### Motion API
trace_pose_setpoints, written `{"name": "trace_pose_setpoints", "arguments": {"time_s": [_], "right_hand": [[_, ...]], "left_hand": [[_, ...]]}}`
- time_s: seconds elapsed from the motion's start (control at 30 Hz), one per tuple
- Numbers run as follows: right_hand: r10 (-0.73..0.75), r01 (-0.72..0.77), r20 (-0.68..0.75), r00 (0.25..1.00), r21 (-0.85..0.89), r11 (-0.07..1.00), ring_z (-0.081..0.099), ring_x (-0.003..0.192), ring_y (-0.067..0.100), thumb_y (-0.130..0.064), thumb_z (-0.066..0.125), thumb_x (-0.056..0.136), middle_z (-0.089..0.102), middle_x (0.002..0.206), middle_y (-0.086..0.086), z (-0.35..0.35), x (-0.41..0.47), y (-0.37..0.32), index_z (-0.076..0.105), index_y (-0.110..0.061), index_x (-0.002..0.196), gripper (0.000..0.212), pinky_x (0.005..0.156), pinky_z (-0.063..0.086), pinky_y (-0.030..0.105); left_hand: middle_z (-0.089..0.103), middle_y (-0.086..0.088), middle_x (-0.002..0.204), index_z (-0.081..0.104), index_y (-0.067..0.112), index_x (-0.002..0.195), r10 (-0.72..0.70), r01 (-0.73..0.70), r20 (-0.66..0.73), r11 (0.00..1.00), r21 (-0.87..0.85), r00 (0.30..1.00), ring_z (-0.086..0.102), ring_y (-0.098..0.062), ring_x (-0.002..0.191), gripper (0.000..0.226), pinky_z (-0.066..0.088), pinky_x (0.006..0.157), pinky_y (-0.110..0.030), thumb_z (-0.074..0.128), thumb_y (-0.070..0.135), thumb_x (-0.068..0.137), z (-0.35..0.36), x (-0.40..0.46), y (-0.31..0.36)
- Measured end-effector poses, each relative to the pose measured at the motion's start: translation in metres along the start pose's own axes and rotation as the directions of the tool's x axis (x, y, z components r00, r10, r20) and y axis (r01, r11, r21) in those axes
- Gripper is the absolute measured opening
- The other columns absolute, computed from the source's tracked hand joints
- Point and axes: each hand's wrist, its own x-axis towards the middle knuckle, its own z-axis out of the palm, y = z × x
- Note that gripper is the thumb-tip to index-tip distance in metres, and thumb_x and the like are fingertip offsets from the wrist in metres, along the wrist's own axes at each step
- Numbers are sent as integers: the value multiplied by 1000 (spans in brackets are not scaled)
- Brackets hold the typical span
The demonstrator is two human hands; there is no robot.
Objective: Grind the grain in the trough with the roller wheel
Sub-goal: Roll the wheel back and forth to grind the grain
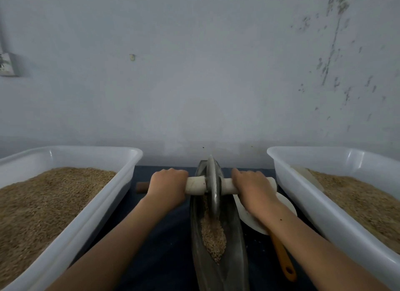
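Observation:
A dark metal boat-shaped trough [236, 247] runs away from me along the middle of the table. A strip of tan grain [213, 234] lies in its groove. The grey metal roller wheel [212, 186] stands upright in the far part of the trough. A pale wooden axle handle [194, 185] passes through its hub. My left hand [167, 185] grips the axle to the left of the wheel. My right hand [252, 186] grips it to the right. The brown left tip of the axle [141, 186] sticks out past my left hand.
A white plastic tub [65, 236] full of grain stands at the left, another white tub [324, 215] with grain at the right. A white dish [253, 221] and an orange handle [283, 260] lie between the trough and the right tub. A grey wall rises right behind the table.

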Motion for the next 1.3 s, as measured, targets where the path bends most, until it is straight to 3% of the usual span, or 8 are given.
{"name": "trace_pose_setpoints", "arguments": {"time_s": [0.1,0.3,0.5,0.67,0.8,1.0,1.2,1.3], "right_hand": [[-4,-2,171,985,35,999,55,109,27,-7,59,88,57,121,11,-11,-2,3,43,-7,126,41,79,38,31],[-75,51,376,924,74,996,60,98,21,-9,58,89,59,116,10,-29,-18,6,54,-8,122,34,72,41,25],[-10,9,344,939,6,1000,57,108,22,-7,57,90,56,125,11,-23,-2,3,46,-5,131,42,84,41,29],[-34,33,-71,997,-20,999,53,108,22,-7,51,92,57,121,5,0,-2,2,47,-13,116,25,85,35,28],[-31,32,71,997,-11,999,55,108,25,-5,57,88,58,120,8,-7,-2,3,45,-9,121,35,79,34,28],[-101,90,358,928,48,995,54,89,18,-7,56,91,59,112,9,-26,-12,7,53,-7,122,31,72,39,26],[-53,39,355,934,46,998,55,97,19,-6,56,91,58,120,11,-26,-6,4,50,-5,128,37,77,37,27],[-28,28,198,980,3,1000,55,107,24,-5,56,89,57,121,9,-14,-1,3,46,-8,124,36,80,35,29]], "left_hand": [[63,-1,104,56,19,112,15,-14,182,1000,-7,983,59,-18,90,34,38,70,-29,65,28,80,-7,1,-4],[66,-4,100,57,15,112,53,-27,480,998,-61,875,60,-17,80,45,42,66,-28,74,27,73,-19,-3,-5],[62,-2,103,55,18,113,-5,12,287,1000,-22,958,56,-18,85,39,40,69,-30,68,28,78,-10,0,-4],[62,-2,106,54,21,107,-28,28,3,1000,1,1000,58,-23,97,23,35,70,-30,57,24,84,2,1,-2],[62,-2,105,55,19,112,10,-8,159,1000,-15,987,59,-21,95,31,39,70,-29,62,24,82,-4,1,-6],[69,-7,98,63,12,109,67,-13,496,994,-111,866,66,-21,87,41,50,73,-29,74,24,71,-12,1,-9],[61,1,93,57,17,110,2,11,329,999,-37,944,56,-17,80,39,42,68,-29,70,28,75,-11,0,-4],[62,-1,101,56,19,110,-8,6,142,1000,13,990,58,-19,89,31,38,69,-29,63,27,81,-5,0,-2]]}}
